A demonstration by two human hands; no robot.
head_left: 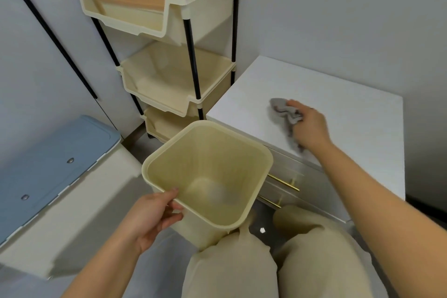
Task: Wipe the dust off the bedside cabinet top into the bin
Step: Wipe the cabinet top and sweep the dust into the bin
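Cream plastic bin (217,152) at centre of view, tilted so we look straight into its mouth. Our left hand (154,215), coming in from 7 o'clock, grips the near rim: thumb hooked over the edge, fingers curled under the outer wall. The bin's far rim meets the front left corner of the white bedside cabinet (338,94) as we see it; whether the two touch, we cannot tell.

The cabinet fills the 2 o'clock sector. On its top, near the front edge, lies a crumpled grey cloth (281,110). Our right hand (312,128), reaching from 4 o'clock, rests on the cloth, fingers curled round it and holding it down against the top.

Two brass drawer handles (284,182) show at 3 o'clock of the bin. Cream tiered rack (174,84) with black poles at 12 o'clock. Blue-lidded box (53,159) at 9 o'clock. Our knees in beige trousers (232,268) at 6 o'clock.
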